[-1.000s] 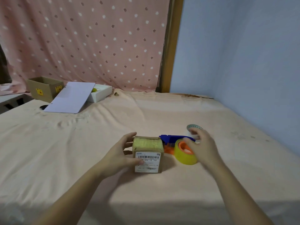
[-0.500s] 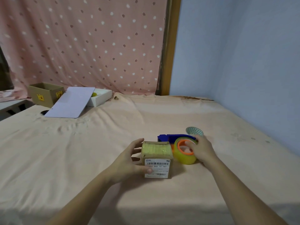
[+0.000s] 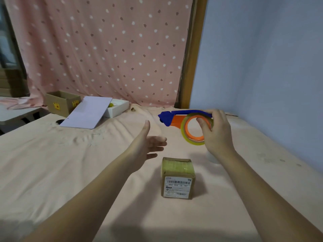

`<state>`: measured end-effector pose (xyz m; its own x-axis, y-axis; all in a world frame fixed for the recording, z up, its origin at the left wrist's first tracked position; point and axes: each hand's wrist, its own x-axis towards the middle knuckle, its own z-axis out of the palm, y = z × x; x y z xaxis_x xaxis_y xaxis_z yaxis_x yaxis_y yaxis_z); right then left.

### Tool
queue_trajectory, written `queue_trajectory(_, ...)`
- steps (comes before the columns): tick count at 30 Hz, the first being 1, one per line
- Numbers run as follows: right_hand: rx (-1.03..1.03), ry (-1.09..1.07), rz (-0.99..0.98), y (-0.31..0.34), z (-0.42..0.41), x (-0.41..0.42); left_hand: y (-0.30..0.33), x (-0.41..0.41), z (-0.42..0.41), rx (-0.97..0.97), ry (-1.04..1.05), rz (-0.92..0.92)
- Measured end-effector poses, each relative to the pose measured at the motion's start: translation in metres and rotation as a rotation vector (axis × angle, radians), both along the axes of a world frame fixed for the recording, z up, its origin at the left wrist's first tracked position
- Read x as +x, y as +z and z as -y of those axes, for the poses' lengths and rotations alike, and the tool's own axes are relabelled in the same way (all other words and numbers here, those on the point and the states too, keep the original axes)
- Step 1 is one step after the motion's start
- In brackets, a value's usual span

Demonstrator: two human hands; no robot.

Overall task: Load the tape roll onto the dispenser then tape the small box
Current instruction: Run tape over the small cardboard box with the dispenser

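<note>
While the right hand [image 3: 215,131] holds the tape dispenser [image 3: 176,117] up above the peach cloth [image 3: 52,163], its fingers are closed around the yellowish tape roll [image 3: 185,137] with the orange core, thumb hooked through the ring. That roll sits at the rear of the dispenser, whose blue handle and nose point to the left, with an orange panel beneath the blue. Whether the roll is fully seated on the dispenser, I cannot tell from here.

Further left and a little lower, the left hand [image 3: 148,145] hovers spread wide, palm turned toward the dispenser, holding nothing. It is apart from both the dispenser and the box.

Down on the cloth, nearer the person than both hands and roughly between the two forearms, rests the small cardboard box [image 3: 177,179]. It stands upright, its top already striped with yellowish tape and a white barcode label on the near face. Neither hand touches it.

Off in the far left corner sit an open brown carton [image 3: 61,102], a white sheet [image 3: 87,114] propped at a slant, and a white tray [image 3: 118,107], all before a spotted pink curtain [image 3: 104,49].
</note>
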<state>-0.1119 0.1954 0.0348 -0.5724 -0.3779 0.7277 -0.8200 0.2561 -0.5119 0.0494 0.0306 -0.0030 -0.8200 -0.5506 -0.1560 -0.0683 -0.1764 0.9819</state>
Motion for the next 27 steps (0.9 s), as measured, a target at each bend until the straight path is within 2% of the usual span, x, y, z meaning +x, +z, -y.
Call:
queue_trajectory(3,-0.015,0.038,-0.07,0.005,0.005,0.011,0.015,0.003,0.0,0.14,-0.08,-0.013)
queue_trajectory(9,-0.035,0.084,-0.121,0.008,0.003,0.017,0.009,0.017,0.012,0.378,-0.039,-0.063)
queue_trajectory(12,-0.007,0.149,-0.068,0.012,-0.004,0.019,0.003,0.021,0.015,0.428,0.0,-0.094)
queue_trajectory(15,0.05,0.269,0.102,0.024,-0.019,0.023,-0.003,0.025,0.014,0.405,-0.014,-0.078)
queue_trajectory(21,0.441,0.387,0.294,0.047,-0.049,0.025,-0.007,0.031,0.006,0.173,-0.061,-0.036)
queue_trajectory(24,0.398,0.299,0.337,0.043,-0.043,0.024,-0.004,0.027,-0.004,-0.017,-0.011,-0.036)
queue_trajectory(27,0.454,0.223,0.3,0.04,-0.04,0.021,-0.001,0.023,-0.013,-0.253,0.09,-0.049)
